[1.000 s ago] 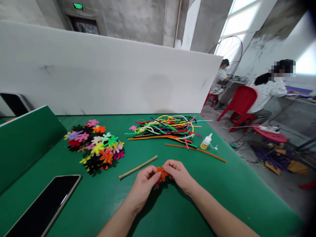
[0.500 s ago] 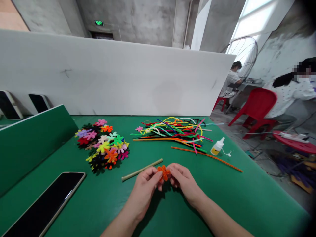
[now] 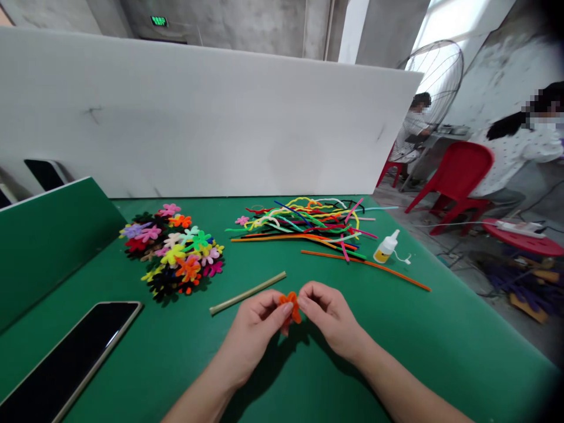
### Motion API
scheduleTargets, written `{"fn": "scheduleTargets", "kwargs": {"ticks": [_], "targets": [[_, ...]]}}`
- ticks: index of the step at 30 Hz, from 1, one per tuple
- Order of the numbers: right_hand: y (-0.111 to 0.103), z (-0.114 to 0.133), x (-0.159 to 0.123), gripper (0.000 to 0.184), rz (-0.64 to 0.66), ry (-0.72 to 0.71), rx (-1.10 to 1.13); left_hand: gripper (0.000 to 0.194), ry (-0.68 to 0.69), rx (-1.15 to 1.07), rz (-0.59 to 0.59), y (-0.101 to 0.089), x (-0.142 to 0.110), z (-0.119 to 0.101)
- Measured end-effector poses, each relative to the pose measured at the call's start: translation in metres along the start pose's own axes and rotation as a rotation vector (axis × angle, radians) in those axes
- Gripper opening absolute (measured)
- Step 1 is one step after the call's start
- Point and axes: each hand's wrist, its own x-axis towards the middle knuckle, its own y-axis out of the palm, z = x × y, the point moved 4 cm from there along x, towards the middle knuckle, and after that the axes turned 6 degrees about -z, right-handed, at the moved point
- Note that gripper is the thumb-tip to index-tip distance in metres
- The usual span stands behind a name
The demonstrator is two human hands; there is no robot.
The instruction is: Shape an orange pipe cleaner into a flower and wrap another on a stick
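Between thumb and fingers, my left hand (image 3: 258, 323) pinches an orange pipe-cleaner flower (image 3: 291, 309) above the green table (image 3: 282, 388). My right hand (image 3: 332, 320) is closed at the flower's right edge, thumb and forefinger pinched on a petal; the exact contact is partly hidden by the fingers. Just beyond my left hand lies a thin pale green stick (image 3: 247, 293). Farther off, a single orange pipe cleaner (image 3: 396, 276) lies apart from a heap of many-coloured pipe cleaners (image 3: 304, 223).
A pile of coloured fuzzy flowers (image 3: 176, 252) sits at the left, with a phone (image 3: 74, 358) nearer me. At right stands a small glue bottle (image 3: 386, 247), uncapped. A white partition (image 3: 198, 123) closes the back; a green panel (image 3: 53, 247) stands left. Two people sit beyond.
My view has shifted right, then slightly down. The orange flower has turned in my fingers, its petals tilting to a different angle. Both hands stay close together around it.
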Motion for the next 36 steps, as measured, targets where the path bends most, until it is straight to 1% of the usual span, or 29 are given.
{"fn": "scheduleTargets", "kwargs": {"ticks": [3,7,9,11,13,16,18,21,22,25,27,30,33,36], "targets": [[0.003,-0.003,-0.002,0.028,0.045,0.058,0.101,0.016,0.05,0.1,0.013,-0.001,-0.002,-0.004],[0.007,-0.011,-0.005,0.029,0.094,0.185,0.24,0.013,0.074,0.135,0.058,0.0,-0.005,-0.009],[0.008,-0.013,-0.005,0.029,0.119,0.216,0.265,0.012,0.08,0.144,0.083,0.002,-0.005,-0.011],[0.007,-0.013,-0.004,0.029,0.114,0.207,0.253,0.013,0.083,0.137,0.075,0.002,-0.005,-0.01],[0.005,-0.012,-0.001,0.029,0.069,0.175,0.22,0.015,0.072,0.1,0.027,0.002,-0.003,-0.007],[0.002,-0.011,0.002,0.029,-0.025,0.133,0.177,0.014,0.022,-0.02,-0.066,0.001,0.0,0.001],[0.003,-0.011,0.002,0.028,-0.036,0.127,0.183,0.012,-0.011,-0.087,-0.097,0.002,0.001,0.005],[0.007,-0.009,0.001,0.024,-0.005,0.112,0.229,0.014,-0.061,-0.134,-0.084,0.003,0.001,0.008],[0.007,-0.009,0.001,0.023,-0.015,0.105,0.226,0.015,-0.079,-0.148,-0.072,0.004,0.001,0.008],[0.003,-0.01,0.002,0.024,-0.099,0.097,0.156,0.018,-0.114,-0.209,-0.053,0.004,0.0,0.007],[0.001,-0.011,0.003,0.025,-0.119,0.103,0.128,0.018,-0.118,-0.255,-0.063,0.003,0.0,0.006],[0.001,-0.012,0.003,0.027,-0.112,0.11,0.126,0.014,-0.121,-0.284,-0.081,0.002,0.0,0.005],[0.001,-0.013,0.004,0.026,-0.106,0.117,0.121,0.01,-0.114,-0.263,-0.094,0.001,0.0,0.006],[0.001,-0.014,0.004,0.025,-0.106,0.123,0.134,0.012,-0.088,-0.222,-0.14,-0.001,0.001,0.005]]}}
